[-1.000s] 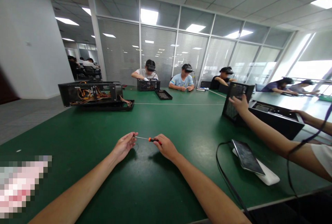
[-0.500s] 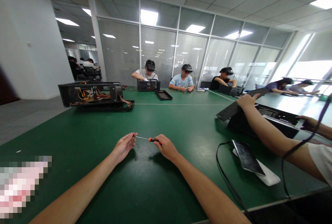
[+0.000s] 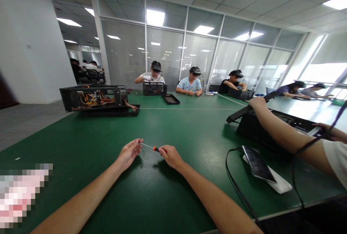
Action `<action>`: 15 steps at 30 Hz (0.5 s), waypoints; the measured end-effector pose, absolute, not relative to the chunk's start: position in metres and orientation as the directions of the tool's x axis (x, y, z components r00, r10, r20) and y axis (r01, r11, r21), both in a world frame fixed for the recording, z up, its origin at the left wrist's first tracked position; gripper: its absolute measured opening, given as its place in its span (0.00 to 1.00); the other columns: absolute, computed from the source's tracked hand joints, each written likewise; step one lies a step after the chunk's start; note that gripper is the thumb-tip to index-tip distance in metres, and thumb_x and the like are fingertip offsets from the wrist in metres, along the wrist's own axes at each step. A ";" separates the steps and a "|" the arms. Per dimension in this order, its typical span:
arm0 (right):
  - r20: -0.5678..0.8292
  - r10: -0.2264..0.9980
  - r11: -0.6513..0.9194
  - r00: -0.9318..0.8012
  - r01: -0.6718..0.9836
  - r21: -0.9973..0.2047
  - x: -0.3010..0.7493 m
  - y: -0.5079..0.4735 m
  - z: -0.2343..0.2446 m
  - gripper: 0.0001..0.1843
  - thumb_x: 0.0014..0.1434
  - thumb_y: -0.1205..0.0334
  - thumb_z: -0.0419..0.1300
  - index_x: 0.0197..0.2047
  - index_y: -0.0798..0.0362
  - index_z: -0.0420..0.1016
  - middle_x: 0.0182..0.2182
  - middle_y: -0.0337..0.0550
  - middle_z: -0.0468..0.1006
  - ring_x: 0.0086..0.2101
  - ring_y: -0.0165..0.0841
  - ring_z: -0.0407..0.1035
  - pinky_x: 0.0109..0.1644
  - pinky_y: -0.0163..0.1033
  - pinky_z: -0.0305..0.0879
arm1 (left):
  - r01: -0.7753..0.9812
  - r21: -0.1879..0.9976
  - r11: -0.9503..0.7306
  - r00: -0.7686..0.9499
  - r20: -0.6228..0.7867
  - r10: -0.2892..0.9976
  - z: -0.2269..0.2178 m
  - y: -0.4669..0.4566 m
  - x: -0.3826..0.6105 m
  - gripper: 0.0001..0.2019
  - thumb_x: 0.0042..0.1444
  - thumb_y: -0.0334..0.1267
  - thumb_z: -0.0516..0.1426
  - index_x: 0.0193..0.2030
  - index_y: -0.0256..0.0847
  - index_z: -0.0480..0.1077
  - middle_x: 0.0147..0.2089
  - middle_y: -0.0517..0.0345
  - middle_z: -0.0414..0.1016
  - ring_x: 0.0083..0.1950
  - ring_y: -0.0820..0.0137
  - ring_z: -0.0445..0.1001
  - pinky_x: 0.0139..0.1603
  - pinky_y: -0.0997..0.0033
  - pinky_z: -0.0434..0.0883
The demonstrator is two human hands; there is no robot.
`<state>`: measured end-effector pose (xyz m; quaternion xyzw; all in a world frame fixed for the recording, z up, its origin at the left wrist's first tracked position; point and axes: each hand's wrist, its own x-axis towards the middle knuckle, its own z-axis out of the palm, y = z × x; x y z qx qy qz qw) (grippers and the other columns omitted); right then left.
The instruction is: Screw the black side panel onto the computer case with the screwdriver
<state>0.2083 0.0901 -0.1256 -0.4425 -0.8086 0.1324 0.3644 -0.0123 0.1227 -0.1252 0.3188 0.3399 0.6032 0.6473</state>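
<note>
Both my forearms rest on the green table (image 3: pixel 81 143). My right hand (image 3: pixel 169 155) is closed round the orange and black handle of a small screwdriver (image 3: pixel 155 148). Its thin metal shaft runs left to my left hand (image 3: pixel 129 152), whose fingertips pinch the tip. The two hands lie close together just above the tabletop.
A phone on a white power bank (image 3: pixel 264 172) with a black cable lies to my right. A neighbour's arm (image 3: pixel 279 132) tilts a black computer case panel (image 3: pixel 244 111). An open case with orange wires (image 3: pixel 94 98) stands far left. Several people sit at the far side.
My right hand drew back a little with the screwdriver handle. The neighbour lowered the case panel from upright to nearly flat.
</note>
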 end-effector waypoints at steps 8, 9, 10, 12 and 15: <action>0.426 0.825 0.563 -0.370 0.587 -0.582 0.200 0.085 -0.133 0.17 0.55 0.57 0.58 0.47 0.52 0.70 0.38 0.43 0.76 0.36 0.31 0.69 0.41 0.35 0.63 | -0.553 0.832 0.041 0.018 -0.037 0.999 -0.132 0.129 -0.015 0.04 0.55 0.29 0.57 0.36 0.32 0.72 0.37 0.50 0.77 0.28 0.75 0.74 0.25 0.79 0.73; 0.432 0.820 0.571 -0.376 0.588 -0.573 0.200 0.085 -0.134 0.17 0.55 0.58 0.58 0.47 0.53 0.70 0.39 0.44 0.75 0.37 0.32 0.69 0.42 0.36 0.63 | -0.552 0.833 0.037 0.019 -0.032 0.999 -0.132 0.129 -0.015 0.04 0.55 0.29 0.57 0.36 0.32 0.72 0.37 0.50 0.77 0.27 0.76 0.74 0.25 0.79 0.72; 0.436 0.817 0.575 -0.378 0.589 -0.567 0.200 0.085 -0.134 0.16 0.56 0.58 0.57 0.47 0.53 0.70 0.39 0.44 0.75 0.37 0.32 0.69 0.43 0.36 0.63 | -0.554 0.832 0.032 0.023 -0.023 0.999 -0.133 0.130 -0.015 0.04 0.54 0.29 0.57 0.36 0.32 0.72 0.35 0.50 0.76 0.27 0.76 0.73 0.24 0.80 0.71; 0.444 0.813 0.580 -0.377 0.597 -0.554 0.201 0.084 -0.132 0.14 0.57 0.59 0.56 0.47 0.52 0.71 0.38 0.44 0.76 0.37 0.32 0.69 0.43 0.36 0.63 | -0.564 0.825 0.024 0.031 -0.009 0.999 -0.133 0.130 -0.015 0.04 0.53 0.29 0.58 0.36 0.31 0.73 0.30 0.53 0.75 0.24 0.78 0.71 0.22 0.82 0.69; 0.462 0.803 0.591 -0.377 0.606 -0.533 0.202 0.084 -0.129 0.13 0.58 0.59 0.54 0.46 0.52 0.71 0.38 0.44 0.76 0.37 0.32 0.69 0.44 0.37 0.63 | -0.580 0.814 0.028 0.041 -0.005 0.999 -0.131 0.128 -0.014 0.05 0.51 0.28 0.59 0.35 0.30 0.74 0.24 0.58 0.71 0.23 0.79 0.68 0.20 0.83 0.67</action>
